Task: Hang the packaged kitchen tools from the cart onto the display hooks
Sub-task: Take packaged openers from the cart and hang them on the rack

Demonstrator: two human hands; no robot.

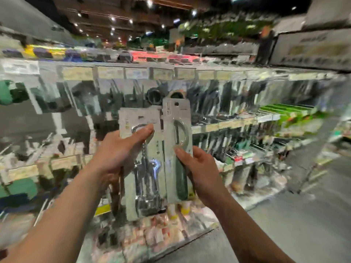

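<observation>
Both of our hands are raised in front of us, each holding one packaged kitchen tool. Our left hand (pixel 114 154) grips the corkscrew pack (pixel 144 188), with the thumb (pixel 145 130) laid across the front of the card near its top and the fingers curled behind it. That pack holds a shiny metal corkscrew under clear plastic and stands nearly upright. Our right hand (pixel 199 171) grips the peeler pack (pixel 177 120) by its right edge, with the thumb tip pressed on the front at about mid-height. This pack is narrower, and the tool in it has a dark green handle and a rounded metal head. It sits a little higher than the other, just beside it and overlapping its right edge. A small hang hole (pixel 176 104) shows at the top of its card.

Behind the packs runs the display rack (pixel 224 126), with several tiers of hanging packaged goods and pale price strips. It is too blurred for us to pick out single hooks. Grey floor (pixel 303 215) lies to the right, and ceiling lights (pixel 150 2) shine overhead.
</observation>
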